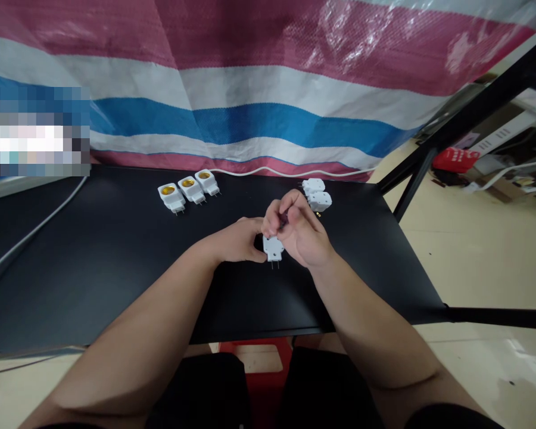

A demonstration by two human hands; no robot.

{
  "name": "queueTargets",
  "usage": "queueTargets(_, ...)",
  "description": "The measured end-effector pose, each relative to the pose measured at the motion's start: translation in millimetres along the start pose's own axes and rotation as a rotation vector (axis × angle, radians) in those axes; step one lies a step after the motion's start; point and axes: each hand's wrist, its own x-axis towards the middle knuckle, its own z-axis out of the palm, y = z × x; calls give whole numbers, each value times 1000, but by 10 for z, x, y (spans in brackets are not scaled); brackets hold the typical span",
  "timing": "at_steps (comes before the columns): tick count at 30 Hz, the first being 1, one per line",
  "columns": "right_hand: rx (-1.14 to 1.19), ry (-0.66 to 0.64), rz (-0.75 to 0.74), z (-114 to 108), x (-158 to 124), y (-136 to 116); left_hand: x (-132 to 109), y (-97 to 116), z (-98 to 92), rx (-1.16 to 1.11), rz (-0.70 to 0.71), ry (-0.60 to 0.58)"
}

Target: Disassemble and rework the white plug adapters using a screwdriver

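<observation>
A white two-pin plug-in lamp socket [274, 249] rests on the black table with its prongs toward me, its back with small screw holes facing up. My left hand [239, 239] grips it from the left, thumb near its lower edge. Above its far end my right hand [301, 229] is closed, palm partly up, around a dark reddish handle [284, 218]; the rest of that object is hidden by the fingers. Behind my right hand lie two more white sockets, a nearer one [320, 201] and a farther one [314, 186], with tiny brass-coloured pieces [318, 214] beside them.
Three white sockets with gold-coloured cups face up at back left, one of them nearest me [171, 197]. A white cable [268, 170] runs along the back edge below a striped plastic sheet [232, 122]. A black metal frame [433, 149] stands at the right. Another cable [40, 226] crosses the left side.
</observation>
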Motion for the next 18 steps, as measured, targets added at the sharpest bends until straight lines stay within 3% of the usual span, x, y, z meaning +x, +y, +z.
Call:
queueTargets(8,0,81,94,-18,-1,-26,-1,1,-9,-6,62,-4)
queueTargets(14,-26,48,26,-12,3,-12,7,-31,13,8,17,19)
queueTargets(18,-9,45,89,-54,-13,-6,4,-49,12,4,49,20)
